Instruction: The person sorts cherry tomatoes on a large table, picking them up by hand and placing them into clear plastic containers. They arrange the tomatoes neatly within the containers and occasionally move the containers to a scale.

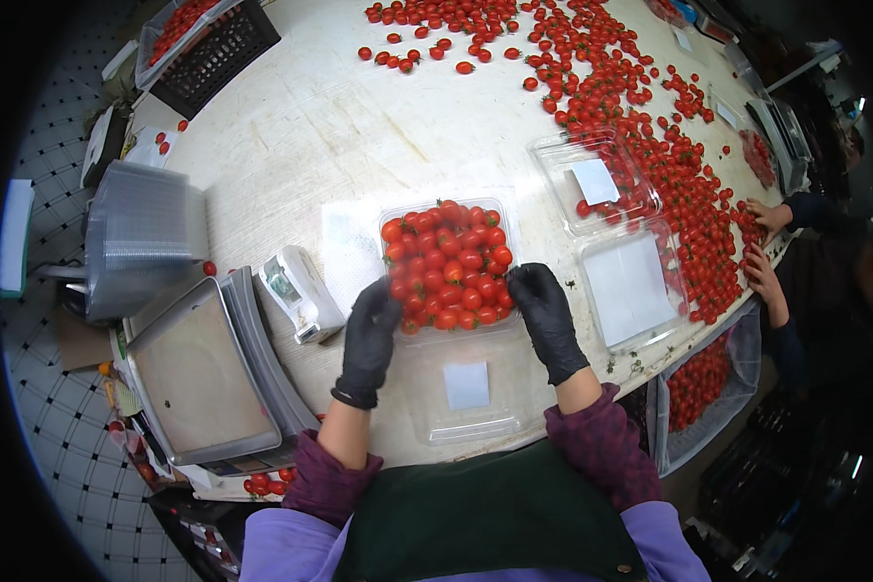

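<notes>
A clear plastic clamshell box (512, 225) heaped with red cherry tomatoes (447, 269) is in front of me. Its lid (505, 393) lies open toward my body and has a pale blue square label (466, 385). My left hand (371, 335), in a black glove, grips the box's left side. On the right side, my black-gloved right hand (548, 320) holds the rim near the front corner. The fingertips of both hands are partly hidden. A white absorbent pad (348, 244) lies to the left of the box, partly covered by it.
Loose tomatoes (691, 211) spread along the right, where another person's hands (767, 251) touch them. An open clamshell (629, 291) lies nearer me. At left are a weighing scale (204, 371), a white device (302, 295), stacked clear containers (142, 240) and a black crate (218, 58).
</notes>
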`<control>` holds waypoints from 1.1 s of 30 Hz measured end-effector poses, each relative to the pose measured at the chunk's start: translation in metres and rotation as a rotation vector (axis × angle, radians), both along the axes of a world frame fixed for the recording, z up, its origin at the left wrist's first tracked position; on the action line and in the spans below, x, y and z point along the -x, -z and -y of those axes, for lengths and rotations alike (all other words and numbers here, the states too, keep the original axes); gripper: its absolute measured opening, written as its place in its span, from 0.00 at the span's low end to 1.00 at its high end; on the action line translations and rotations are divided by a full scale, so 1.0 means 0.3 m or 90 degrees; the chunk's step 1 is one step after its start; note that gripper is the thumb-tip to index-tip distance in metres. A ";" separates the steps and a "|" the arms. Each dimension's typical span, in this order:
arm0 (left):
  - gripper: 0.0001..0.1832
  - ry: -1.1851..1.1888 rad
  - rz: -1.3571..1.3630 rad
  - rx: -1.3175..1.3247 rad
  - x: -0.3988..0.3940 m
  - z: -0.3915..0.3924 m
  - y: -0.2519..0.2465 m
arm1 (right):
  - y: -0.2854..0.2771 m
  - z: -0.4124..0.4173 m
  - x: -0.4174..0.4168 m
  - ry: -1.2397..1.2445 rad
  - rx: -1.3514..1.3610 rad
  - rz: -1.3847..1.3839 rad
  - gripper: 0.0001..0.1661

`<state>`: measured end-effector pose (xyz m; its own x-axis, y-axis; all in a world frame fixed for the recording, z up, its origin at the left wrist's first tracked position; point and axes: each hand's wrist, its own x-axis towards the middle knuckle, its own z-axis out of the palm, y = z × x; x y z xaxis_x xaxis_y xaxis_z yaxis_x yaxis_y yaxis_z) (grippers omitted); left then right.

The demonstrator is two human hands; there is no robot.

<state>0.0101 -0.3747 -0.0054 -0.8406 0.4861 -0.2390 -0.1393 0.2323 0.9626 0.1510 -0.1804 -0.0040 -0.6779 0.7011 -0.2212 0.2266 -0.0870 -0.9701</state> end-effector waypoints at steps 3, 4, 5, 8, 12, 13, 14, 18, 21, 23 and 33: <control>0.20 -0.042 0.138 -0.118 -0.025 -0.019 -0.005 | -0.036 0.007 0.009 0.024 0.110 -0.012 0.06; 0.20 -0.053 0.163 -0.138 -0.025 -0.021 -0.029 | -0.044 0.012 0.017 0.036 0.138 -0.042 0.05; 0.21 -0.063 0.189 -0.159 -0.022 -0.025 -0.040 | -0.049 0.002 0.024 0.018 0.129 -0.039 0.06; 0.21 -0.059 0.152 -0.144 0.029 -0.019 -0.015 | -0.062 -0.040 0.043 -0.052 0.093 0.008 0.09; 0.21 -0.071 -0.096 -0.027 0.072 -0.063 -0.074 | -0.092 -0.125 0.166 -0.046 -0.284 0.069 0.15; 0.21 -0.081 -0.227 0.008 0.082 -0.097 -0.111 | -0.102 -0.150 0.202 -0.064 -0.427 0.032 0.16; 0.22 -0.020 -0.385 0.051 0.117 -0.135 -0.129 | -0.108 -0.160 0.239 -0.126 -0.475 0.056 0.16; 0.23 0.294 -0.656 0.188 0.202 -0.349 -0.196 | -0.086 -0.173 0.311 -0.209 -0.652 0.154 0.13; 0.19 0.362 -0.672 0.175 0.217 -0.359 -0.131 | -0.087 -0.163 0.296 -0.192 -0.598 0.161 0.11; 0.18 0.362 -0.574 0.135 0.201 -0.344 -0.164 | -0.096 -0.169 0.284 -0.171 -0.546 0.168 0.10; 0.21 0.225 -0.561 0.080 0.104 -0.217 -0.126 | -0.054 -0.109 0.380 -0.074 -0.524 0.354 0.15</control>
<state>-0.0210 -0.3097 0.0325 -0.5530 0.7598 0.3418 0.7210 0.2307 0.6534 0.0371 -0.1476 0.0123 -0.6997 0.7145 -0.0032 0.6308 0.6156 -0.4724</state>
